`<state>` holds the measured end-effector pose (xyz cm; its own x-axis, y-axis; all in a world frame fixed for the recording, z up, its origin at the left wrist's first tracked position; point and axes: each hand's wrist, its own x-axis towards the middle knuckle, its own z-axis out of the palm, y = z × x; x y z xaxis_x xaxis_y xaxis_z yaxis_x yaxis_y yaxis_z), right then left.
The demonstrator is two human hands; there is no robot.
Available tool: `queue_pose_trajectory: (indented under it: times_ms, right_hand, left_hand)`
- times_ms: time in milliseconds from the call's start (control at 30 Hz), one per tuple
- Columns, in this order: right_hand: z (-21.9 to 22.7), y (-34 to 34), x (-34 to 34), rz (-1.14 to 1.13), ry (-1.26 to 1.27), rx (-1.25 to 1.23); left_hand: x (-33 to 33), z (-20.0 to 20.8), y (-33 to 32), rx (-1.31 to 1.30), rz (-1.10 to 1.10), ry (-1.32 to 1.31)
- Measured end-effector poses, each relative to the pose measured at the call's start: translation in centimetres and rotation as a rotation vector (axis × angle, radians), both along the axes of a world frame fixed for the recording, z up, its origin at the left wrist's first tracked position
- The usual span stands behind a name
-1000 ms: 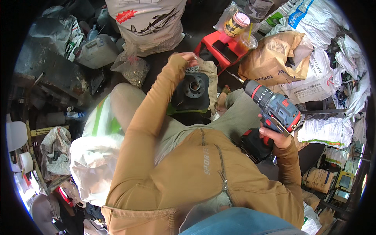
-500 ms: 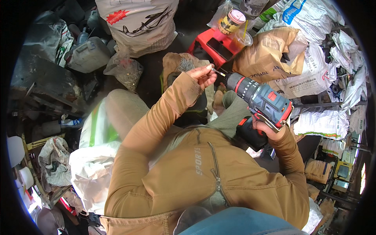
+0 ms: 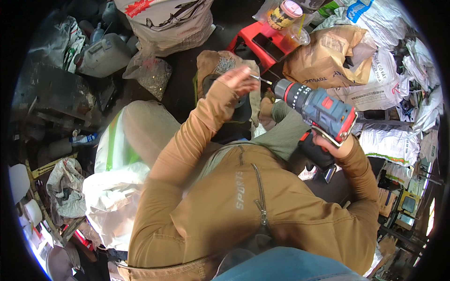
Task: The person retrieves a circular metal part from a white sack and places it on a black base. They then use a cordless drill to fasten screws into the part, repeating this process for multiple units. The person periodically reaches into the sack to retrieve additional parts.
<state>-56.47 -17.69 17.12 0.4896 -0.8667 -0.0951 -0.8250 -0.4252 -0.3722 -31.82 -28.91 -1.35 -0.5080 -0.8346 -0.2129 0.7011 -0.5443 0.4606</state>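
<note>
The right hand (image 3: 331, 143) gripped a blue-black plastic power drill (image 3: 324, 107); the blurred left hand (image 3: 239, 81) curled beside its slim metal bit (image 3: 264, 80), hold indeterminable. Premature triggering could have injured it.

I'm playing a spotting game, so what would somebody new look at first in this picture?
Probably the big drill, right of the middle, gripped in the right hand with its bit pointing toward the left hand. Next might come the bright red stool near the top, with a pink-topped cup on it. The large white sack at the upper left could catch the eye too.
</note>
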Motion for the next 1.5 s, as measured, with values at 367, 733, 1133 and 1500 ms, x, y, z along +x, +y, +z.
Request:
queue_pose_trajectory:
  times_ms: [367,733,1133,1500]
  right_hand:
    - [-4.2,-9.6,1.3,-0.585,-0.137,0.778]
    - [-8.8,-13.8,1.8,-0.505,-0.094,0.862]
    - [-9.8,-16.2,2.3,-0.151,0.170,0.776]
    - [-11.8,-18.1,0.6,0.320,0.308,0.676]
  left_hand:
    - [-1.2,-8.5,0.0,-1.032,-0.033,-1.787]
    - [-2.1,-13.0,-0.4,-1.042,0.100,-1.564]
    - [-1.5,-12.4,-0.8,-1.028,0.096,-1.492]
    - [-1.3,-12.7,-0.9,-1.019,0.089,-1.421]
